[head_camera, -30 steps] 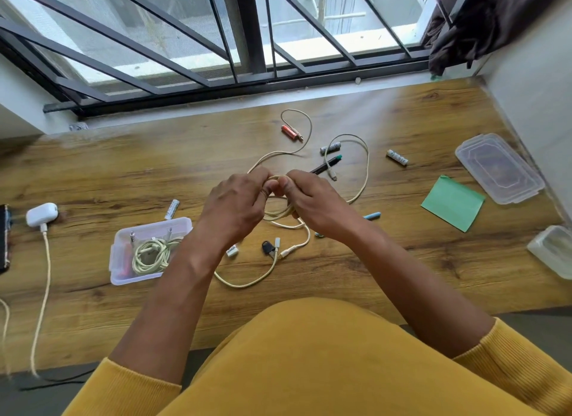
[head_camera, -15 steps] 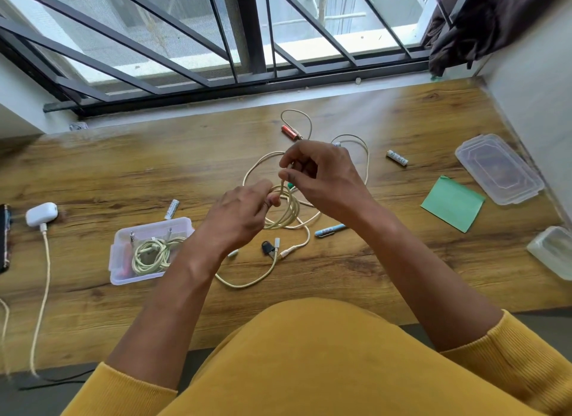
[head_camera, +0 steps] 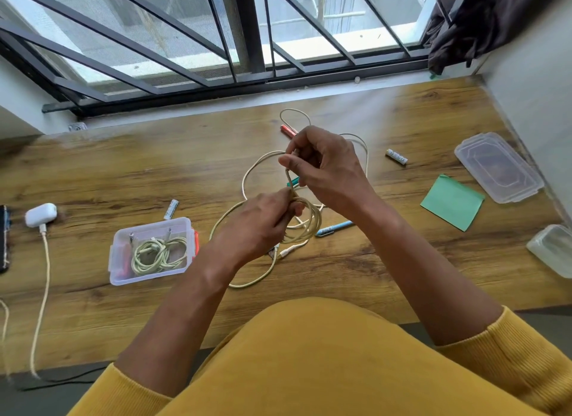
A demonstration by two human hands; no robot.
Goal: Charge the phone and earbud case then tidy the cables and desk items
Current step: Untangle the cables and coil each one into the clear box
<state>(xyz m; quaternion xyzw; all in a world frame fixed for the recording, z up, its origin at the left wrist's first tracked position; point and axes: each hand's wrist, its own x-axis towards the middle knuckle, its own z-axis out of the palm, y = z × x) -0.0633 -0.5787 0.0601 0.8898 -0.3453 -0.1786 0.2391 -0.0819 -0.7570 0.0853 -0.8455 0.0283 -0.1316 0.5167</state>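
Note:
My left hand (head_camera: 258,226) grips a small coil of cream cable (head_camera: 311,222) above the middle of the wooden desk (head_camera: 123,174). My right hand (head_camera: 325,164) pinches the loose run of the same cable just above the coil; the rest of it trails in loops over the desk. A clear plastic box (head_camera: 153,251) at the left holds another coiled cream cable. The white earbud case (head_camera: 41,214) lies at the far left with a cable plugged into it. The phone (head_camera: 3,239) shows only as a dark edge at the frame's left border.
Two batteries (head_camera: 396,156) (head_camera: 171,209), a blue pen (head_camera: 334,228), a green pen partly under my right hand, a red object (head_camera: 288,130), green sticky notes (head_camera: 452,202), a clear lid (head_camera: 498,168) and another clear container (head_camera: 554,248) lie scattered. Window bars run along the desk's far edge.
My right hand has lifted away from my left and drawn the cable up and back. The coil in my left hand has grown by a loop.

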